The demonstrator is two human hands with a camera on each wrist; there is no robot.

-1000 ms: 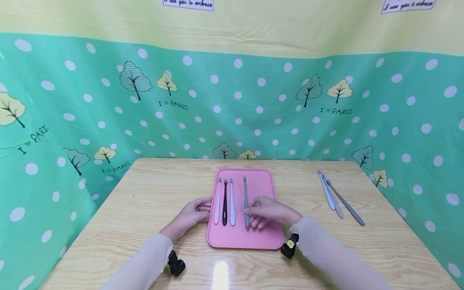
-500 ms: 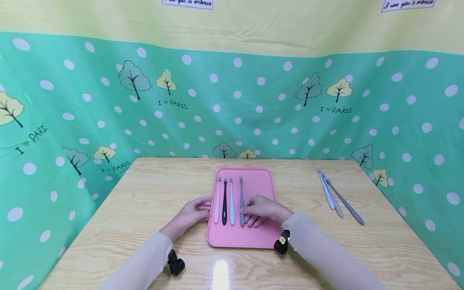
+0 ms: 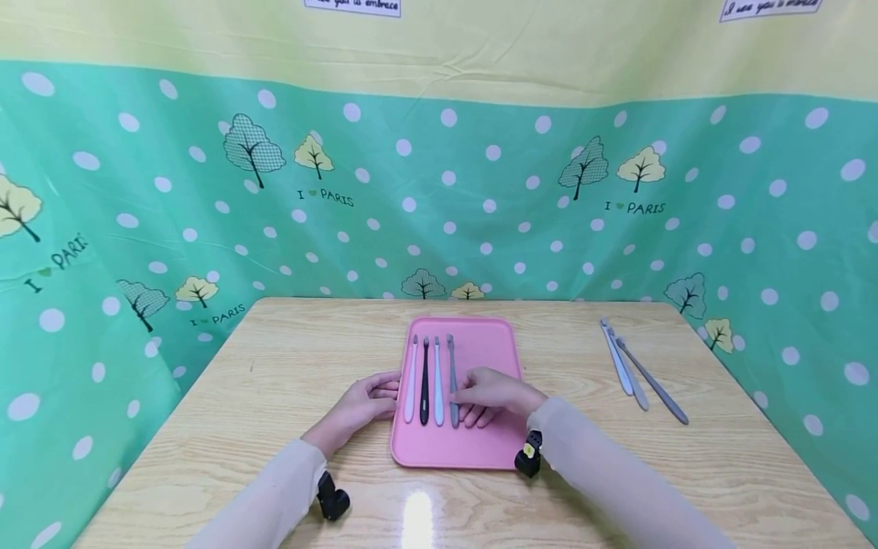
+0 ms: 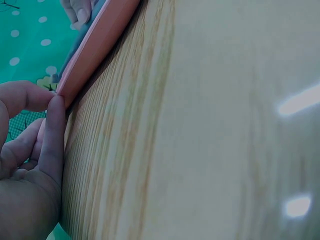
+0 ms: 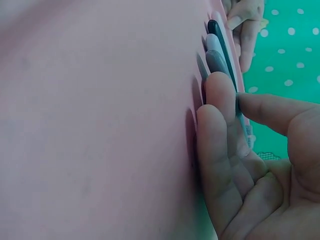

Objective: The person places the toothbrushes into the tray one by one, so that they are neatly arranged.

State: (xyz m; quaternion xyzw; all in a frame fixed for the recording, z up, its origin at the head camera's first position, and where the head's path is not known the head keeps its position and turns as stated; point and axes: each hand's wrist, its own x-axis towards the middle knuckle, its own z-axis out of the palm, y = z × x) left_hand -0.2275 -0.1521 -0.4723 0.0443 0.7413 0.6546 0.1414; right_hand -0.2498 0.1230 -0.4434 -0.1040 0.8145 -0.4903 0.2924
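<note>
A pink tray point(image 3: 490, 343) lies mid-table, my left hand point(image 3: 366, 400) at its left edge. In the left wrist view the left thumb and forefinger pinch the tray's rim point(image 4: 100, 45). On the tray, a pink toothbrush point(image 3: 411, 385), a black toothbrush point(image 3: 424, 389) and a light blue toothbrush point(image 3: 439, 389) lie side by side, heads away from me. To their right, my right hand point(image 3: 497, 391) pinches a grey toothbrush point(image 3: 452, 374) near its handle end, roughly parallel to them. The right wrist view shows that grey handle point(image 5: 216, 61) just past the fingertips.
Three more toothbrushes lie close together on the table's right side: a light blue one point(image 3: 619, 362), a grey-blue one point(image 3: 636, 385) and a grey one point(image 3: 655, 385). A green and yellow curtain point(image 3: 446, 191) hangs behind the wooden table point(image 3: 295, 343).
My right hand has shifted left with the grey toothbrush, bringing it closer to the light blue one on the tray. The left hand stays at the tray's edge.
</note>
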